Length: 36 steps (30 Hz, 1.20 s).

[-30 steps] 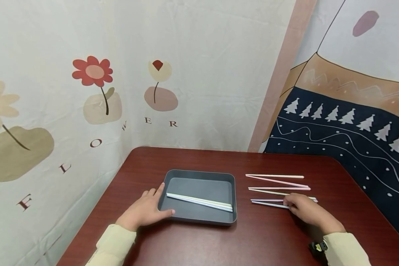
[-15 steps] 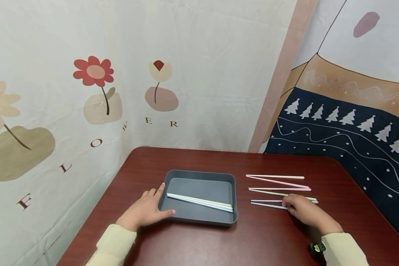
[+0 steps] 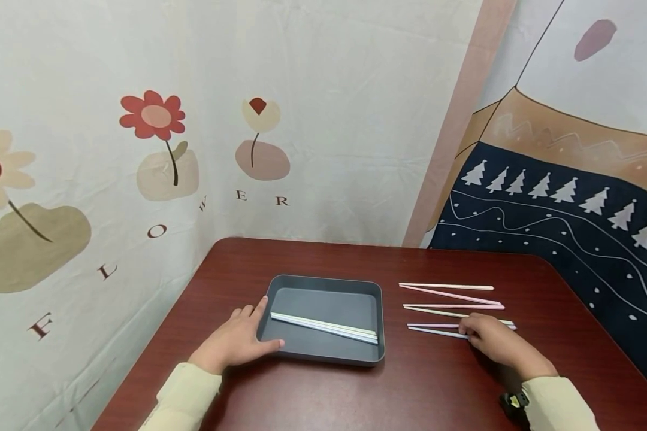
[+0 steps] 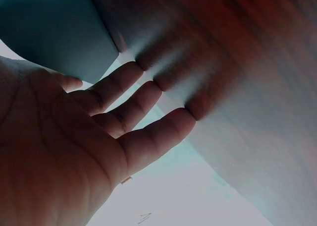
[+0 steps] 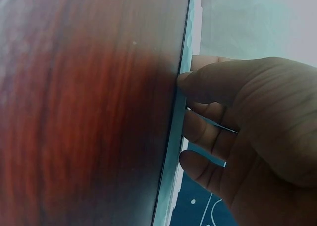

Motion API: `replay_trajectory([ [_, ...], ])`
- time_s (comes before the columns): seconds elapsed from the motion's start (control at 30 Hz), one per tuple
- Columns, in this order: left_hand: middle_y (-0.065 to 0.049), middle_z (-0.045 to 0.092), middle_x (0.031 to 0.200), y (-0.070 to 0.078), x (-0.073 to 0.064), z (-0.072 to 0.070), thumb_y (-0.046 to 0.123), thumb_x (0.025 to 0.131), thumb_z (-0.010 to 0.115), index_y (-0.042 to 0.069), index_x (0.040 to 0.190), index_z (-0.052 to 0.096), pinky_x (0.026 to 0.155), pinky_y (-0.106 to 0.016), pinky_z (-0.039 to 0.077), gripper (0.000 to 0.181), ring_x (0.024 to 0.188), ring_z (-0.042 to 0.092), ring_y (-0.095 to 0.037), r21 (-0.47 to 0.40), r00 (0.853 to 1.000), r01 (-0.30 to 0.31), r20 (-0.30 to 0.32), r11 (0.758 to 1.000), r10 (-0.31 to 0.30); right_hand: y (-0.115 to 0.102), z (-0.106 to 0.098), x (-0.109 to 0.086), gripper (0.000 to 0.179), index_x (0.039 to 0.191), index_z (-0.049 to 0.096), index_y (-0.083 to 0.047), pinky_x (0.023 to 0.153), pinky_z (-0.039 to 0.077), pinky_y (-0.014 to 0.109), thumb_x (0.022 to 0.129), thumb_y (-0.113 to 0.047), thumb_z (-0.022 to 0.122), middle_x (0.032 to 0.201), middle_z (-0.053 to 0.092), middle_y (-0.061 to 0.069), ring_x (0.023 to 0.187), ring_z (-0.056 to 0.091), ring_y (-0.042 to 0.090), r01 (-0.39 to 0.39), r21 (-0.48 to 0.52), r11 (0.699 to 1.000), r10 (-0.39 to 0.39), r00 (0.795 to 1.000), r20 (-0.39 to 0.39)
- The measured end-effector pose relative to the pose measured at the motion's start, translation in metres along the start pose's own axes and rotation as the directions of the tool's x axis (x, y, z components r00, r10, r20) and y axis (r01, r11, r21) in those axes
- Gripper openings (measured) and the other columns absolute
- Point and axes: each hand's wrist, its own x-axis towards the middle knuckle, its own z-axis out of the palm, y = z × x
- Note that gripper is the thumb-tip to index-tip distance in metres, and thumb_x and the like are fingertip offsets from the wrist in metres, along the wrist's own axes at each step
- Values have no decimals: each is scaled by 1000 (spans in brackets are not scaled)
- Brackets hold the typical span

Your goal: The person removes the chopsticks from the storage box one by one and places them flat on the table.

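Observation:
My left hand [image 3: 236, 340] rests against the left side of a grey rectangular tray [image 3: 313, 298], its thumb by the near rim and fingers extended. In the left wrist view, its fingertips touch the table beside the tray's dark wall [image 4: 59, 32]. Several pale chopsticks [image 3: 323, 328] lie together, slanting across the tray floor. On the right, my right hand [image 3: 498, 341] pinches a light blue chopstick [image 3: 437, 331] lying on the table. The right wrist view has the thumb on that chopstick [image 5: 171, 166] with fingers curled behind. A lilac chopstick [image 3: 431, 325] lies just beyond, partly hidden by the hand.
Farther back on the right lie a cream chopstick [image 3: 444, 286], pink chopsticks [image 3: 453, 306] and a pale green chopstick [image 3: 437, 310]. The reddish-brown table [image 3: 334, 398] meets printed cloth walls [image 3: 345, 149] behind and at the left.
The right hand shifts only very slightly around the light blue chopstick. My left hand, the tray and the other chopsticks stay in place.

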Motion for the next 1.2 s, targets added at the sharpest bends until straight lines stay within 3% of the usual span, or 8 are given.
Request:
replay_trajectory([
  [0.57, -24, 46, 140, -2, -1, 3, 78, 76, 61, 3, 157, 25, 96, -56, 43, 116, 129, 43, -42, -5, 1000, 14, 10, 1000, -14, -14, -14, 16, 24, 88, 66, -16, 67, 49, 35, 82, 6, 71, 84, 60, -8, 74, 51, 5, -5, -10, 1000, 5, 1000, 3],
  [0.8, -25, 46, 140, -2, -2, 3, 79, 76, 60, 2, 156, 26, 97, -56, 43, 117, 128, 43, -42, -7, 1000, 8, 9, 1000, -8, -29, -15, 37, 19, 89, 66, -16, 68, 49, 34, 86, 2, 71, 84, 61, -9, 75, 53, 5, 47, 11, 999, -47, 999, -19],
  [0.97, -23, 47, 139, -1, -1, 2, 80, 75, 60, 3, 156, 27, 96, -53, 44, 117, 127, 45, -40, 5, 1000, 4, 1, 1000, -4, -45, -14, 57, 6, 89, 67, -13, 70, 48, 35, 91, -9, 69, 86, 57, -12, 77, 52, 5, 87, 37, 996, -87, 996, -10],
  [1.2, -22, 47, 139, -1, -1, 2, 80, 75, 60, 3, 156, 27, 94, -51, 45, 117, 126, 45, -39, 4, 1000, -2, -4, 1000, 2, -72, -10, 88, 2, 94, 70, -13, 73, 50, 34, 94, -14, 68, 86, 57, -12, 77, 53, 7, 76, 50, 996, -76, 997, 7],
])
